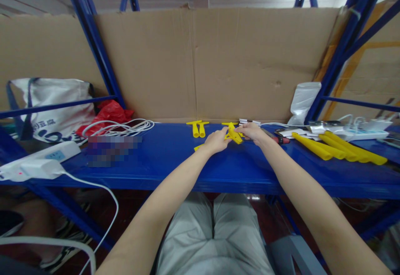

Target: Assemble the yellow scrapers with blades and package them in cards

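Note:
Over the middle of the blue shelf table, my left hand [217,141] and my right hand [252,132] meet at a yellow T-shaped plastic piece [234,134]. The fingers of both are closed on it, one hand from each side. Just behind, the bar of another yellow piece [228,123] shows in part. A further yellow part [198,147] pokes out from under my left hand. To its left, two yellow T-shaped handles [199,129] lie side by side. By my right wrist lies a tool with a red-and-black grip [281,140], partly hidden.
Yellow tapered tubes [340,148] lie in a row at right, before a white power strip [364,134]. At left are a power strip [43,160], coiled white cable [134,127], red plastic bag [109,114] and cloth bag [59,108]. A cardboard wall [200,66] closes the back.

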Available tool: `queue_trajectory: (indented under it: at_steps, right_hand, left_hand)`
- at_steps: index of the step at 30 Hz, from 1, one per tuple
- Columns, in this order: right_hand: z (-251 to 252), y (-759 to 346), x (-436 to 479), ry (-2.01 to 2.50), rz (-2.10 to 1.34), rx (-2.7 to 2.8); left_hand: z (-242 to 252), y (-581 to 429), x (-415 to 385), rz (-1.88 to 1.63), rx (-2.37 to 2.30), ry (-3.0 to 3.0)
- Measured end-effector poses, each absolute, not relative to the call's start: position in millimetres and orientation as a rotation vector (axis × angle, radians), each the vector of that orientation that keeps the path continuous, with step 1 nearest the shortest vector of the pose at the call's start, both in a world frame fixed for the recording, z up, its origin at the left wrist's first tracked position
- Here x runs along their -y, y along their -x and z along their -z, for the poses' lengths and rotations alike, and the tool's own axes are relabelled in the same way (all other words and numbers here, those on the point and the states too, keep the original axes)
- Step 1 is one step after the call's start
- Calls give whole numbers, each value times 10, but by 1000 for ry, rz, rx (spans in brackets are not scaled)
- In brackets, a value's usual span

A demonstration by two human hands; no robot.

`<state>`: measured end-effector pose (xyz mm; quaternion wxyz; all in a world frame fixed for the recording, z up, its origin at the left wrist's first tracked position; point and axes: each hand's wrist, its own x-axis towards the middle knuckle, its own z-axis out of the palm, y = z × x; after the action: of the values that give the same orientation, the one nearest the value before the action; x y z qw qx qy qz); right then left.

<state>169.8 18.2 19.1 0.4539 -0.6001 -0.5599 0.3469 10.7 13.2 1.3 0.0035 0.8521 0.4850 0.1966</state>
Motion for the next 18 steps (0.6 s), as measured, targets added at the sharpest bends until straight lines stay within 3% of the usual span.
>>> queue_trajectory:
  at_steps: [18]
  right_hand:
    - [-192, -1650, -180, 1514, -577, 1428]
  left_hand:
    - [-42, -97, -100, -663, -1469, -2713]
